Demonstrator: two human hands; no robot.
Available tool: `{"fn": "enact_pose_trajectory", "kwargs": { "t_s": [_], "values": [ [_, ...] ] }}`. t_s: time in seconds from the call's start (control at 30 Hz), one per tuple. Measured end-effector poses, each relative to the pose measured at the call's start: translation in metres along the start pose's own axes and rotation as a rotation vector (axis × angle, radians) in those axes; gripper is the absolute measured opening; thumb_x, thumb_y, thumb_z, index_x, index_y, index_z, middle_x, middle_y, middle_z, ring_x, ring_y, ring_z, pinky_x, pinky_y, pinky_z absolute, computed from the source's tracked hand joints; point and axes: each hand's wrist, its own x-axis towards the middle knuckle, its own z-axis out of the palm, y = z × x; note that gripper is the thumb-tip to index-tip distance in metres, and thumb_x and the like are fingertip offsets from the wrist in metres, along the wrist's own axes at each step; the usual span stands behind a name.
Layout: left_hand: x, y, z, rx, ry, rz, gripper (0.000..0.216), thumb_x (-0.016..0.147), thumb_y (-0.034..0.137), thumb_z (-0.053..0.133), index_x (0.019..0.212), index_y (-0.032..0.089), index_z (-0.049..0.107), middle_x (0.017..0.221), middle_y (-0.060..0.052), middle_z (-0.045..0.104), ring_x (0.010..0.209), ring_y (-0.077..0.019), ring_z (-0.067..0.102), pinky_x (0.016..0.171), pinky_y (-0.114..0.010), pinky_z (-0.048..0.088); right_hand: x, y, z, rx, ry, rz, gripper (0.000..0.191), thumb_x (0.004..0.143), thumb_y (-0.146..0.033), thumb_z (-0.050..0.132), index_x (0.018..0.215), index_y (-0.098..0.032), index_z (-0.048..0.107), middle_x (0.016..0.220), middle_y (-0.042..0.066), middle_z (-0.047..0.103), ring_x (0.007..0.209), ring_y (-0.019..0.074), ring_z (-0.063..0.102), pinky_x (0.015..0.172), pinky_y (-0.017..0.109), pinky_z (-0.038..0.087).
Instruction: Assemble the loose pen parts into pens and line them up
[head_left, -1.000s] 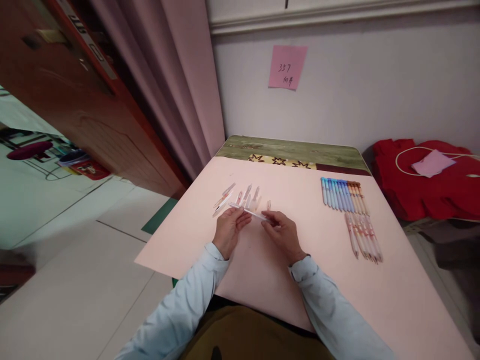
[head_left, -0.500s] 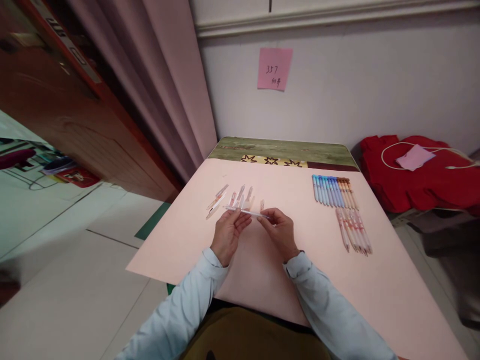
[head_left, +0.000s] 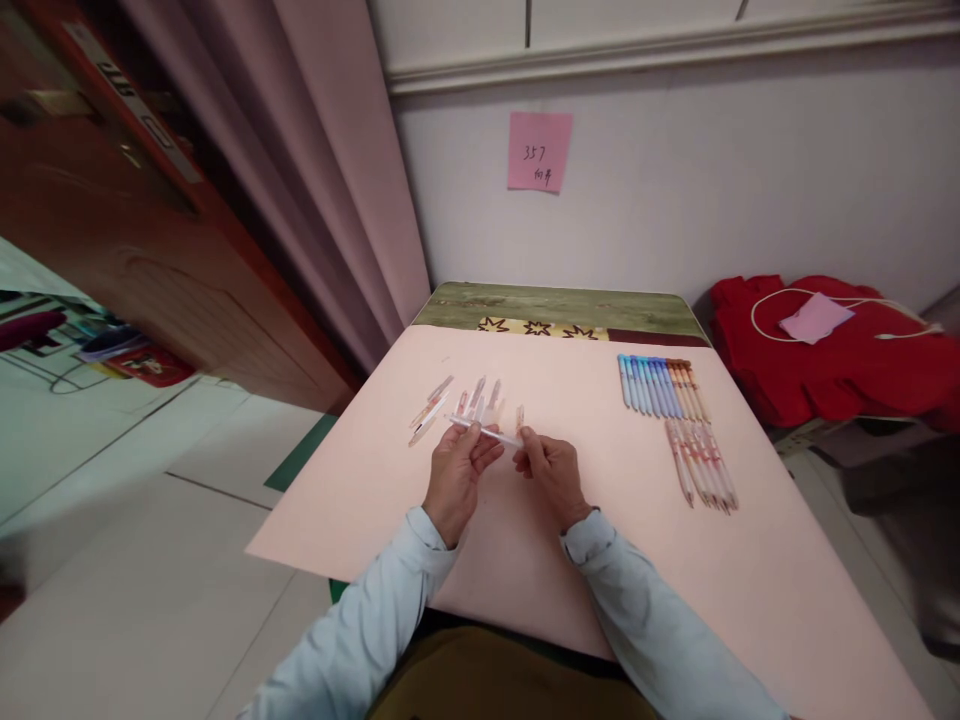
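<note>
A slim white pen [head_left: 495,434] lies level between my two hands, just above the paper-covered table. My left hand [head_left: 459,470] pinches it near the middle between thumb and fingers. At its right end, the thumb and fingers of my right hand [head_left: 551,468] are closed on it. Beyond my hands lie several pen parts, clear and pink-printed barrels [head_left: 478,398] among them, partly hidden by my fingers. A short printed piece [head_left: 520,415] is just past my right fingertips. Left of these rest a few thin pens or pen parts [head_left: 430,410].
On the right, a row of blue and brown pens [head_left: 660,388] lies above a group of pale pink-printed pens [head_left: 701,465]. Pink paper [head_left: 360,500] covers the table. A red cloth [head_left: 885,370] with a white cord sits beyond the right edge; a wooden door [head_left: 225,310] stands left.
My right thumb and fingers have closed in on the pen's right end. My left hand keeps its hold. The whole view has shifted slightly.
</note>
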Motion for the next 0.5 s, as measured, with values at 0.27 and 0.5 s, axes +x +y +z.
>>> {"fn": "enact_pose_trajectory", "kwargs": {
  "t_s": [0.27,0.5],
  "values": [
    [0.0065,0.0049,-0.0066,-0.026,0.058,0.029,0.025,0.080,0.027,0.075,0.085,0.018,0.052,0.086,-0.006,0.072,0.074,-0.0134,0.069,0.080,-0.030,0.055,-0.0024,-0.0049,0.0067,0.072,0.025,-0.122,0.028,0.083,-0.048,0.065,0.092,-0.021,0.061,0.071,0.000,0.066,0.062,0.0149,0.062,0.057,0.025,0.049],
    [0.0043,0.0010,-0.0068,-0.004,0.045,0.015,0.028,0.078,0.030,0.077,0.087,0.017,0.053,0.089,-0.007,0.073,0.076,-0.0143,0.069,0.081,-0.033,0.055,-0.0017,0.0020,0.0047,0.050,-0.003,0.015,0.052,0.092,-0.061,0.047,0.067,-0.019,0.065,0.057,0.003,0.063,0.051,0.0152,0.059,0.053,0.026,0.048]
  ]
}}
